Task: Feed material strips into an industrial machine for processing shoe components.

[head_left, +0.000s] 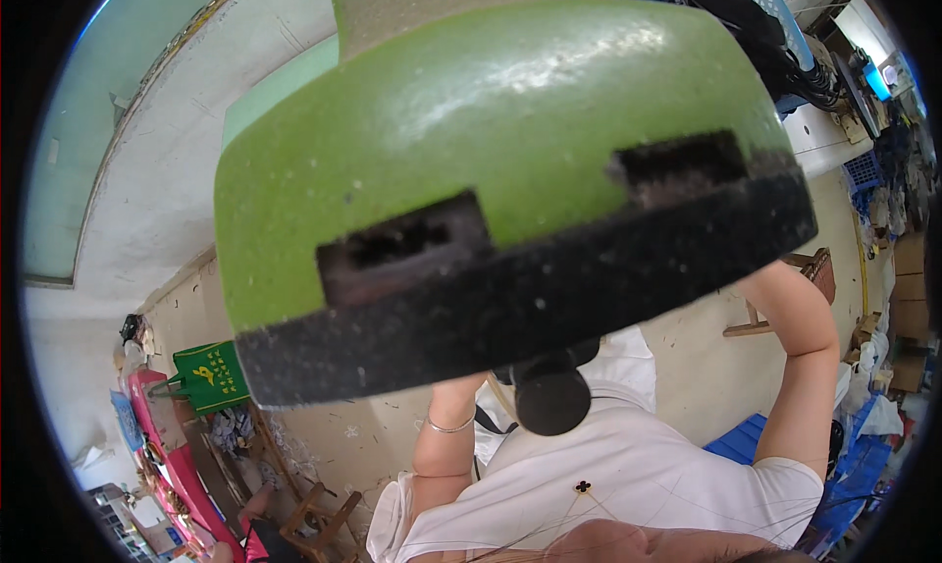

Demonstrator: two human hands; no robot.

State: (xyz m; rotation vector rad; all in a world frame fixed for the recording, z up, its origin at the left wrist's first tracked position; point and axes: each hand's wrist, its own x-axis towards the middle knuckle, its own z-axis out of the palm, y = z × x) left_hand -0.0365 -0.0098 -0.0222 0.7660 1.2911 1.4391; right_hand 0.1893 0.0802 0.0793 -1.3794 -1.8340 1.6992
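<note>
A large green rounded housing (510, 102) with a black lower rim (549, 308) and two dark rectangular slots fills the middle of the head view, very close. Below its rim sticks out a round black knob (552, 396). My left forearm (442, 450), with a thin bracelet at the wrist, goes up behind the housing, left of the knob. On the right, my right forearm (790, 303) bends in behind the housing's right end. Both hands are hidden by it, so what they touch or hold does not show.
A green bag (211, 376) hangs at the left, above a pink-sided table (182, 465) and wooden stools (319, 514). Part of another person (260, 538) shows there. A wooden chair (814, 278) stands at right, with blue plastic items (741, 440) and cardboard boxes (911, 303) beyond.
</note>
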